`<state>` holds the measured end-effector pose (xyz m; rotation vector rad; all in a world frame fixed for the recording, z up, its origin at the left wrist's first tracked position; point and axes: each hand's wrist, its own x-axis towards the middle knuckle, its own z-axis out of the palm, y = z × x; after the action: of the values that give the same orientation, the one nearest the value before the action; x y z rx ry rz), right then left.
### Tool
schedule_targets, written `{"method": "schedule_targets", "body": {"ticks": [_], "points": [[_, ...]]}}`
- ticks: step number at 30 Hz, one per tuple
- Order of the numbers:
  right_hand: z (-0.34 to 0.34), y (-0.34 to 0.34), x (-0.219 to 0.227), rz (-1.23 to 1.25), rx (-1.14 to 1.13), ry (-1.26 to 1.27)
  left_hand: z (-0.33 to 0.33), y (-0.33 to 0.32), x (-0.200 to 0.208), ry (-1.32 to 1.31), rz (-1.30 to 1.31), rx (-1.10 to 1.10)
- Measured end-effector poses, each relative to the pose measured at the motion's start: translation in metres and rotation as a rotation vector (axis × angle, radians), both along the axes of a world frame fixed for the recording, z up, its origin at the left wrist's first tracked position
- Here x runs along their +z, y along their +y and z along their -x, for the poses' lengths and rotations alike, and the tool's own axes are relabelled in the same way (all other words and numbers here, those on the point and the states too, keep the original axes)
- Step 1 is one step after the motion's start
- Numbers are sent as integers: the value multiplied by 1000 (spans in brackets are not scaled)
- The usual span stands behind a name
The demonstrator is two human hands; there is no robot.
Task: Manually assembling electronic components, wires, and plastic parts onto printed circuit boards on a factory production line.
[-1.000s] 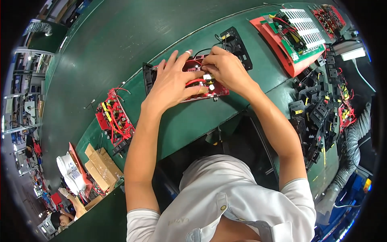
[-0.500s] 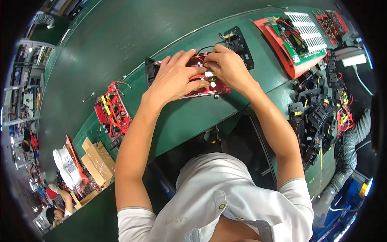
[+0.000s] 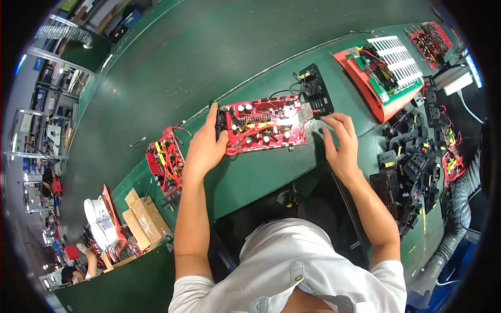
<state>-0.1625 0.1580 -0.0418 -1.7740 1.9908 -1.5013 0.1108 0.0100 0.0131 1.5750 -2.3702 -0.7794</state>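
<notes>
A red circuit board (image 3: 263, 125) thick with wires, capacitors and a coil lies on the green bench in front of me. Its left end carries a black end panel (image 3: 221, 125). My left hand (image 3: 204, 148) grips that end, index finger along the far side and thumb on the near side. My right hand (image 3: 342, 143) is off the board's right end, thumb and fingers apart, with nothing seen between them. Its fingertips are close to the lower end of a slotted black panel (image 3: 315, 91), from which thin wires run to the board. Whether they touch it, I cannot tell.
Another wired red board (image 3: 166, 159) lies left, near an open cardboard box (image 3: 145, 221) and white spools (image 3: 102, 221). To the right are a stack of green boards on red sheets (image 3: 389, 70), a heap of black panels (image 3: 412, 156) and a grey duct hose (image 3: 454, 214). Another person works far left.
Both hands have drawn apart from over the board's middle. My left hand has taken hold of its left end; my right hand has moved off to the right, uncovering the board.
</notes>
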Motion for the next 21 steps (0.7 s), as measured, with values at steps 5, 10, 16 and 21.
{"method": "schedule_targets", "body": {"ticks": [5,10,16,21], "points": [[1,-2,-14,-17,-17,-116,6,-33,-8,102,120,-6],[6,0,-15,-50,-32,-176,1,-125,-5,212,170,41],[-3,-9,-19,-62,13,-157,-87,-240,-27,340,227,307],[3,-4,-17,-116,-1,-155,-79,-245,-47,698,-78,724]]}}
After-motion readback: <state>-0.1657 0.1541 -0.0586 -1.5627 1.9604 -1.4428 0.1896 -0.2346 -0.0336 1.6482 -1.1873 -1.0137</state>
